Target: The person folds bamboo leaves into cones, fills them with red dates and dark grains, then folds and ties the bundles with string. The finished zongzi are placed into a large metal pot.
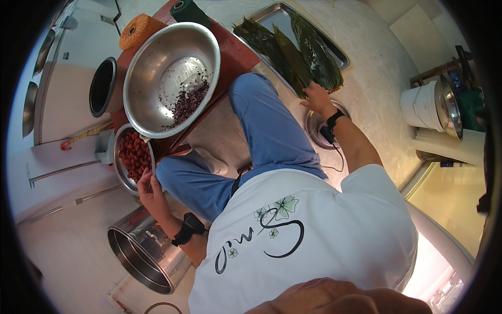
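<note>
My left hand [152, 191] is at the near rim of a metal bowl [117, 165] of red jujubes [135, 154], its fingers curled; whether they hold anything cannot be told. At the right, my right hand [317, 98] pinches the near end of long green leaves [292, 59], which lie in a rectangular metal tray [345, 59] on the floor. A large metal basin [147, 84] stands on a red low table [238, 55], with dark purple grains [190, 101] and a small whitish heap in it. Both wrists wear black bands.
Orange twine [139, 31] and green twine [190, 11] spools stand behind the basin, a dark-rimmed pot [94, 88] left of it. A metal bowl [311, 131] is partly under my right forearm. A tall steel pot [157, 274] is at lower left, a white bucket [419, 106] at right.
</note>
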A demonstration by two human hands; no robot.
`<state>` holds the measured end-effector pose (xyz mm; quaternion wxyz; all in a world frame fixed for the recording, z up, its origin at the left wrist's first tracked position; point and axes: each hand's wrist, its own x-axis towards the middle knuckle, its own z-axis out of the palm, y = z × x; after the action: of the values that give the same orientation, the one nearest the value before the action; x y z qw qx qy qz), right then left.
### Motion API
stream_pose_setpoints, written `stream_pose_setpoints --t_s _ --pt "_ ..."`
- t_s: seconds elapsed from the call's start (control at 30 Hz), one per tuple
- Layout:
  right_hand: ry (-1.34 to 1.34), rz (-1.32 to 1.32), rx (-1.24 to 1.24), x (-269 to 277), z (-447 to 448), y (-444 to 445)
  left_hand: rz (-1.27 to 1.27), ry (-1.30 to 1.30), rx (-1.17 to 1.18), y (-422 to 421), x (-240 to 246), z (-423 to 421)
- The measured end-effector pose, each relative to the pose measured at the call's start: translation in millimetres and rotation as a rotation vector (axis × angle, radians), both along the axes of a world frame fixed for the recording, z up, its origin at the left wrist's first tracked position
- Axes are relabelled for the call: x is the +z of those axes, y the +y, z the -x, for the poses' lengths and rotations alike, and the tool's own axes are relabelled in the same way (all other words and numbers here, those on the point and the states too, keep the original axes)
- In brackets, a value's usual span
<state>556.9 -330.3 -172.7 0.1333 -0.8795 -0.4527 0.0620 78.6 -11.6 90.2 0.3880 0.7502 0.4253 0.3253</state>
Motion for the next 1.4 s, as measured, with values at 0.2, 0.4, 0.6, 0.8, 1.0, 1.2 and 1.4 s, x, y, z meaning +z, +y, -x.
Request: stream_pose_setpoints --t_s 0.2,0.4,0.6,0.8,1.0,1.2,1.4 --pt "0.183 -0.133 -0.165 -9 -7 8 0.027 0.001 0.000 1 -3 0" --pt "0.313 -0.653 -0.324 48 -32 18 0.049 -0.043 0.010 2 -11 3" --pt "0.100 -0.443 -0.084 76 -67 25 0.049 -0.028 -0.005 2 -13 1" --pt "0.024 -0.196 -0.065 74 -79 29 0.068 -0.006 0.014 2 -17 2" --pt "0.047 -0.478 -0.319 84 -100 47 0.067 0.004 0.028 3 -18 8" --pt "-0.017 -0.628 -0.498 133 -135 59 0.047 0.030 0.023 3 -19 9" --pt "-0.198 -0.651 -0.308 142 -145 51 0.103 -0.038 0.019 2 -24 9"
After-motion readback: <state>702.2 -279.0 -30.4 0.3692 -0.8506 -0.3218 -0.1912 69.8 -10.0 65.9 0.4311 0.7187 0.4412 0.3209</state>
